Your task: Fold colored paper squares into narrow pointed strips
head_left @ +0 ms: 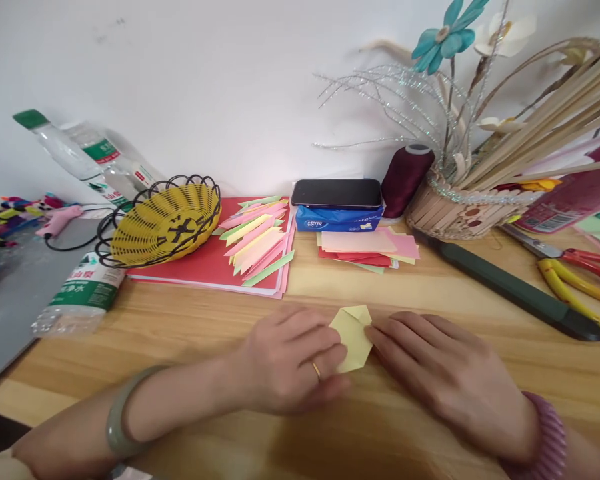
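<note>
The yellow paper (354, 340) lies between my two hands just above the wooden table (220, 333), or resting on it — I can't tell which — with its corners folded in and a small crease at the top. I expect it to be nearly weightless, thin and crisp, easily creased or torn by a hard tug; I'd hold it lightly by its side edges, flat between thumb and fingertips. My left hand (295, 357) is curled at its left edge, fingers close together but blurred; I can't tell whether they pinch. My right hand (440, 373) has its fingertips together on the right edge — the thumb is hidden, so I can't tell how firmly they grip. Beyond sit the stacked slips (355, 243), the blue packet (337, 219) bearing a phone (337, 193), and, leftward, folded strips (257, 240) on red paper (195, 267).
</note>
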Demonstrator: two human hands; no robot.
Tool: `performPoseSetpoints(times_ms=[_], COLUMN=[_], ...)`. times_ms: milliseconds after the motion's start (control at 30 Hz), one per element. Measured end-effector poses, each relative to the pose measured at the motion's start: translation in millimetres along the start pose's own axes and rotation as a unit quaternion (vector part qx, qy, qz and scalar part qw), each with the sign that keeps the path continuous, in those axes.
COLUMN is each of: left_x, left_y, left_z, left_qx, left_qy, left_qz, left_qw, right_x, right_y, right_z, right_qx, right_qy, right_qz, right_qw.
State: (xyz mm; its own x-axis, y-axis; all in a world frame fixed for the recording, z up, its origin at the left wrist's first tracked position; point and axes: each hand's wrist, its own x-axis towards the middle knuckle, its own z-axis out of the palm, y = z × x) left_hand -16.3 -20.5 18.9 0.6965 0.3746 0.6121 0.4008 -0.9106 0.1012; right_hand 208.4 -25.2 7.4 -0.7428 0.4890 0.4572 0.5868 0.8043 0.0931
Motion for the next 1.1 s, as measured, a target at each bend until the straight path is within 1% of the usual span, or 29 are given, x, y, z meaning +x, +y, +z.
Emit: performPoseSetpoints(times_ms=[67,100,200,267,333,400,500,600,700,767,833,900,967,1033,1100], left_x=[-2,-4,-9,-11,-12,-11,-10,-8,-6,-4,-3,-3,-5,-6,-8], left_y=[6,7,6,2,-3,-7,-12,-18,-25,-30,-33,-36,-37,-36,-33], left_z=[1.3,2.3,5.4,6.3,6.3,6.3,6.8,6.4,3.9,1.7,0.0,-0.3,1.0,3.6,6.8], left_qx=[0.040,0.061,0.113,0.124,0.121,0.102,0.056,0.014,-0.010,0.003,0.035,0.061,0.064,0.056,0.051], left_qy=[-0.016,-0.026,-0.054,-0.063,-0.075,-0.084,-0.089,-0.103,-0.126,-0.137,-0.138,-0.123,-0.107,-0.100,-0.098], left_qz=[0.009,0.008,-0.003,-0.009,-0.018,-0.038,-0.077,-0.087,-0.070,-0.043,0.009,0.067,0.103,0.097,0.054], left_qw=[0.999,0.998,0.992,0.990,0.990,0.991,0.991,0.991,0.989,0.990,0.990,0.988,0.987,0.989,0.992], right_x=[-1,-1,1,2,2,2,3,6,7,6,4,3,4,6,7], right_y=[-3,-4,-4,-2,3,8,15,18,19,20,21,22,22,20,19], right_z=[-1,-1,-4,-3,-1,1,1,-1,-1,1,3,4,4,3,1], right_qx=[-0.035,-0.035,0.001,0.042,0.083,0.118,0.147,0.155,0.157,0.152,0.136,0.113,0.094,0.083,0.084], right_qy=[0.012,0.006,-0.010,-0.014,-0.018,-0.034,-0.053,-0.058,-0.052,-0.048,-0.043,-0.036,-0.027,-0.018,-0.016], right_qz=[0.008,0.008,0.018,0.042,0.069,0.081,0.069,0.055,0.051,0.045,0.028,0.008,-0.007,-0.013,-0.012], right_qw=[0.999,0.999,1.000,0.998,0.994,0.989,0.985,0.985,0.985,0.986,0.989,0.993,0.995,0.996,0.996])
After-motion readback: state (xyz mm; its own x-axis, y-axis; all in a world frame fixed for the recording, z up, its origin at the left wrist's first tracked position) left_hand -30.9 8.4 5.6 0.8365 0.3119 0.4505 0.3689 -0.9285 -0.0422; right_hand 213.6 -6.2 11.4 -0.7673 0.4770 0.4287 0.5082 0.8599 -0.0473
